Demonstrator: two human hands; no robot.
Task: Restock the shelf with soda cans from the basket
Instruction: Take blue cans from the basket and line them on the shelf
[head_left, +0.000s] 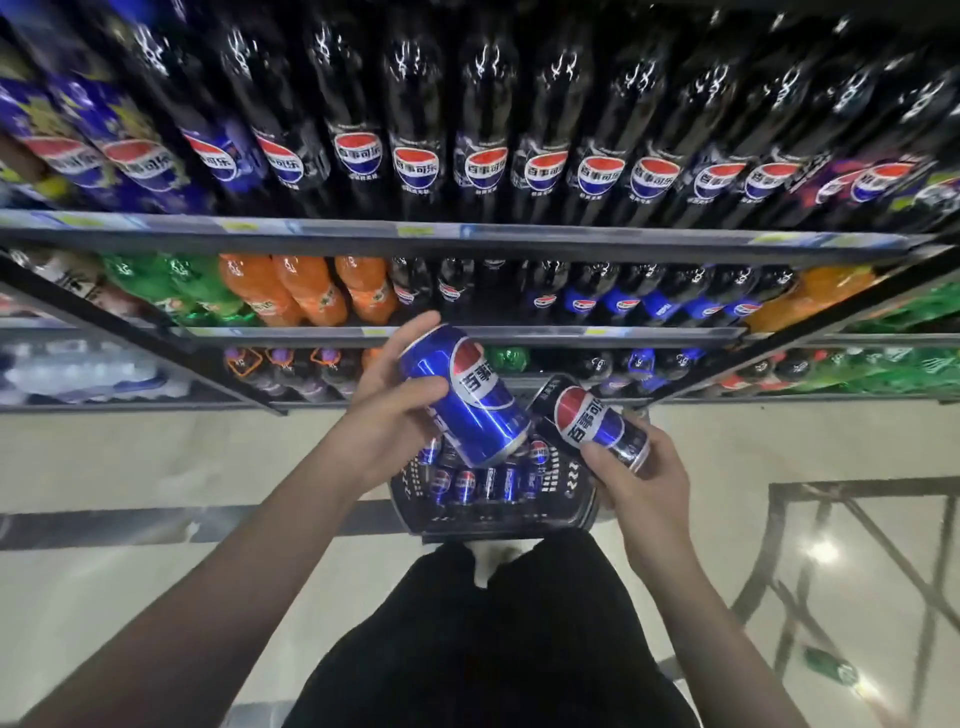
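Observation:
My left hand (387, 402) grips a blue soda can (467, 395), tilted, above the basket. My right hand (641, 467) holds a darker blue-and-black soda can (592, 421) by its lower end, just right of the first can. Below both cans, a black plastic basket (571, 499) stands on the floor with several blue cans (480, 486) lying inside. The shelf (467, 332) rises directly ahead, its rows filled with cola bottles.
Large dark cola bottles (415, 156) fill the top row. Orange (311, 286) and green soda bottles (171, 280) stand on the middle row at left. My dark trousers (493, 639) are below. A black metal frame (841, 545) stands on the glossy floor at right.

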